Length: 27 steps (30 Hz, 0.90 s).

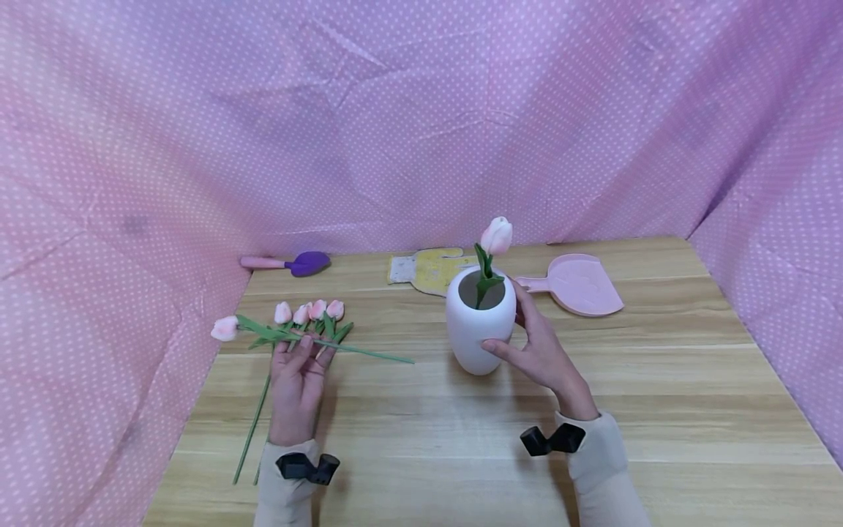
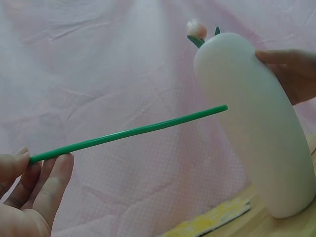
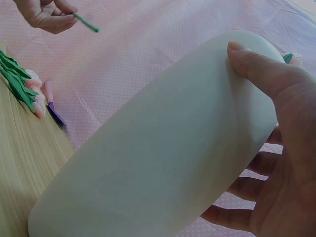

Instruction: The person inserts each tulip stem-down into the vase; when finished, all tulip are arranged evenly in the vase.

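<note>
My left hand (image 1: 296, 395) pinches the stem of a pink-and-white artificial tulip (image 1: 225, 329) between thumb and fingers. Its bloom points left, and the bare green stem end reaches right toward the vase; the left wrist view shows that stem (image 2: 128, 133) up close. Several more tulips (image 1: 318, 310) lie on the table, partly behind this hand. With thumb and spread fingers, my right hand (image 1: 545, 355) grips the side of a white vase (image 1: 477, 344). One tulip (image 1: 497, 236) stands inside the vase, its lower stem hidden within.
A purple trowel with a pink handle (image 1: 309, 263) lies at the back left of the wooden table (image 1: 421, 454). Behind the vase is a yellow-and-white work glove (image 1: 435, 271), and a pink dustpan-like scoop (image 1: 582, 285) lies to its right. Pink dotted cloth (image 1: 395, 132) hangs around the table.
</note>
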Each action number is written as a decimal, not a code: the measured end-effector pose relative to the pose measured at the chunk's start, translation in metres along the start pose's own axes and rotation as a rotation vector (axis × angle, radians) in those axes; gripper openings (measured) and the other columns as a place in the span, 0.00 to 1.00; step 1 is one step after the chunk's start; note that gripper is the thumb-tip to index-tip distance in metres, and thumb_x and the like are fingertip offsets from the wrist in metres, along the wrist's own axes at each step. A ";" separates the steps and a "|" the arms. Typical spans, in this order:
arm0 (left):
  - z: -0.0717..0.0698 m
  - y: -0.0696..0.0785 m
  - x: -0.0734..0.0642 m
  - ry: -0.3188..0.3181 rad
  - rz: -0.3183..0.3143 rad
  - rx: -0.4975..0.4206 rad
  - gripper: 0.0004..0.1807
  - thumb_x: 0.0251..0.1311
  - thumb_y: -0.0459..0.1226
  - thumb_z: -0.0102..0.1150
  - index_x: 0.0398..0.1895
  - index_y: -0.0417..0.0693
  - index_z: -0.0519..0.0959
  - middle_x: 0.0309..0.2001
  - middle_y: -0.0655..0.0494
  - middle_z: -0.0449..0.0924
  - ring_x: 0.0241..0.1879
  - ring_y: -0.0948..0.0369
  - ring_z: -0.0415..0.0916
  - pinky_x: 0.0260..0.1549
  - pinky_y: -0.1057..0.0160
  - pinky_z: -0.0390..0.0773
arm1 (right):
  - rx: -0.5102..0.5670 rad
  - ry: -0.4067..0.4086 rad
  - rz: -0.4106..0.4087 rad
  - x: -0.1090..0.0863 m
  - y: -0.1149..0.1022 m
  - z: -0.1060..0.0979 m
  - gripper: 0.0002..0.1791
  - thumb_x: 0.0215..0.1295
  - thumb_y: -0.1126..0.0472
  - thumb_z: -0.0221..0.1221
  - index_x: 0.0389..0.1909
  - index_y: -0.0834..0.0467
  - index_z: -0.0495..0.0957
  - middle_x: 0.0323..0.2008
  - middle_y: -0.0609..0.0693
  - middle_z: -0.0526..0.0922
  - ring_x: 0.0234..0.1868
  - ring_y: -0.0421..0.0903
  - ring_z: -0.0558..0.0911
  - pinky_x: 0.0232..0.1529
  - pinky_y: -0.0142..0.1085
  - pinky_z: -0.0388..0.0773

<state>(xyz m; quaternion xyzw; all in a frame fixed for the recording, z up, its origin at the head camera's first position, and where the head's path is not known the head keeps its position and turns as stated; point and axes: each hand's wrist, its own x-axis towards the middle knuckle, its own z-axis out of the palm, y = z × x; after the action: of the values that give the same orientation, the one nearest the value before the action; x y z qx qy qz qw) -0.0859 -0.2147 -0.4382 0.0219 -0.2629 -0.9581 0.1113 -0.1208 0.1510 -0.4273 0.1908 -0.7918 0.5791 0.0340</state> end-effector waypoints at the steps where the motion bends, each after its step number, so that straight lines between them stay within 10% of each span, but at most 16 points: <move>1: 0.002 0.001 0.000 0.004 0.006 -0.002 0.13 0.70 0.20 0.43 0.47 0.40 0.75 0.38 0.45 0.84 0.40 0.53 0.86 0.40 0.52 0.90 | -0.001 0.001 0.000 0.000 0.000 0.000 0.55 0.54 0.63 0.72 0.78 0.40 0.50 0.69 0.53 0.71 0.68 0.51 0.72 0.69 0.57 0.71; 27: 0.064 -0.001 0.014 -0.171 0.140 -0.051 0.07 0.70 0.20 0.43 0.40 0.35 0.71 0.33 0.40 0.84 0.35 0.47 0.86 0.39 0.51 0.90 | -0.007 0.004 -0.014 0.001 0.001 0.000 0.55 0.54 0.63 0.73 0.77 0.39 0.51 0.68 0.54 0.72 0.67 0.51 0.72 0.69 0.57 0.71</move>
<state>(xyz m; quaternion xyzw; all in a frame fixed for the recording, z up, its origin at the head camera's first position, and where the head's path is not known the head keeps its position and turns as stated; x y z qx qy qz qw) -0.1060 -0.1845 -0.3835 -0.0813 -0.2479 -0.9527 0.1557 -0.1216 0.1512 -0.4279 0.1950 -0.7924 0.5766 0.0400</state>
